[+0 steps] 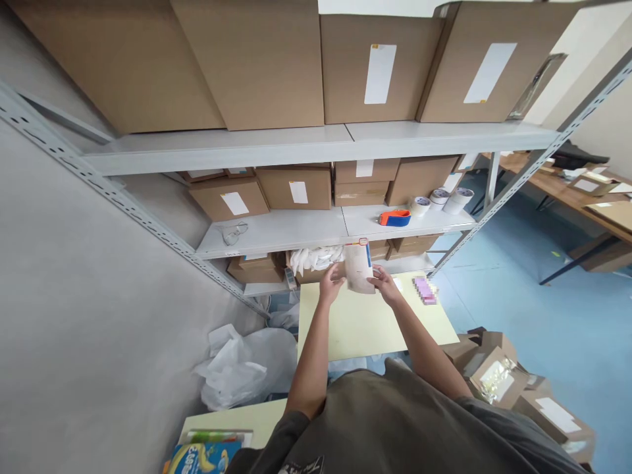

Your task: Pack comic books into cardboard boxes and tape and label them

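Note:
A white printed leaflet (357, 270) with small text, an orange-red strip on top and a blue band at its upper right is held up above a pale yellow tabletop (355, 329). My right hand (386, 284) pinches its lower right edge. At the left edge, my left hand (332, 283) has curled fingers and thumb against the paper; the exact contact is hard to make out. To the right on the tabletop lies a blurred purple item (425, 289).
Metal shelving (276, 153) in front carries cardboard boxes (291, 187), tape rolls (419, 206) and an orange-blue strap (395, 218). White plastic bags (247, 368) lie at left, cardboard boxes (508, 378) on the floor at right. A blue-yellow package (205, 457) is at bottom left.

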### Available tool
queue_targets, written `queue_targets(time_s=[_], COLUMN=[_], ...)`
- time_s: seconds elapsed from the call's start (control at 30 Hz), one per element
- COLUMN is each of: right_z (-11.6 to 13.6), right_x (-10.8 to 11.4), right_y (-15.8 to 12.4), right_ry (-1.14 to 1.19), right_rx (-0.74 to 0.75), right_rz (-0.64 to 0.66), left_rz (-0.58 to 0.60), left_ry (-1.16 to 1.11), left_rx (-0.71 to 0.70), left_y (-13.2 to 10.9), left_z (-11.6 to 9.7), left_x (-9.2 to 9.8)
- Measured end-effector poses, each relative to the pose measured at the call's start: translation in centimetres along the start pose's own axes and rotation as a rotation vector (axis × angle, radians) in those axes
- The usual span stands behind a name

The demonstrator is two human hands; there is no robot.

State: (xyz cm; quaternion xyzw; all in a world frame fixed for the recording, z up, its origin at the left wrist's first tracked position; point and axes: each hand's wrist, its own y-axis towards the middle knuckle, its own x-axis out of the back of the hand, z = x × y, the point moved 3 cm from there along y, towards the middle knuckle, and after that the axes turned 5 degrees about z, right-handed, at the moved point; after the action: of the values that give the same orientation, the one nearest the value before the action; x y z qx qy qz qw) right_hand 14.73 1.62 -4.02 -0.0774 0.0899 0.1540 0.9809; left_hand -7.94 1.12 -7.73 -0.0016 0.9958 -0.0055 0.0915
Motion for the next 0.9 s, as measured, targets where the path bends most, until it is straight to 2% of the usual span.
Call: queue_targets(time_s=[0.1, 0.17, 0.2, 0.23, 0.33, 0.37, 0.43, 0.53, 0.63, 0.77, 0.9], right_z=[-0.4, -1.2, -1.7, -2.1, -3.3, -3.6, -4.2, -5.3, -6.8, -10.0, -14.8], right_x=[-1.9, -2.7, -2.6, -2.3, 0.0, 0.6, 1.1, 0.5, -0.3, -1.3, -2.5], right_y=[0.3, 0.7, 1.0, 1.4, 2.4, 2.6, 2.9, 2.9, 2.5, 2.5, 3.1], right_ry=[-0.052, -0.067, -0.077, -0.100, -0.217, -0.233, -0.175, -0.012, 0.035, 0.048, 0.040], right_rx=[0.091, 0.115, 0.119, 0.121, 0.090, 0.059, -0.020, -0.105, -0.171, -0.248, -0.321], right_rz=[0.145, 0.246, 0.253, 0.212, -0.082, -0.141, -0.109, 0.026, 0.003, -0.002, -0.006], left_rz=[0.113, 0.119, 0.105, 0.096, 0.150, 0.176, 0.175, 0.048, -0.008, 0.011, -0.077], left_ry=[0.009, -0.008, -0.017, -0.030, -0.113, -0.145, -0.184, -0.145, -0.105, -0.155, -0.186], left_rx=[-0.049, -0.055, -0.038, -0.004, 0.114, 0.138, 0.160, 0.172, 0.181, 0.226, 0.310], left_y=[-0.6, -1.1, -1.3, -1.6, -2.2, -2.3, -2.4, -2.3, -2.6, -3.6, -4.4], left_z=[-0.1, -0.1, 0.0, 0.1, 0.5, 0.5, 0.7, 1.5, 3.0, 6.0, 10.2], left_x=[-2.8, -3.3, -3.0, -2.4, 0.2, 1.0, 2.4, 3.8, 4.9, 6.7, 9.0])
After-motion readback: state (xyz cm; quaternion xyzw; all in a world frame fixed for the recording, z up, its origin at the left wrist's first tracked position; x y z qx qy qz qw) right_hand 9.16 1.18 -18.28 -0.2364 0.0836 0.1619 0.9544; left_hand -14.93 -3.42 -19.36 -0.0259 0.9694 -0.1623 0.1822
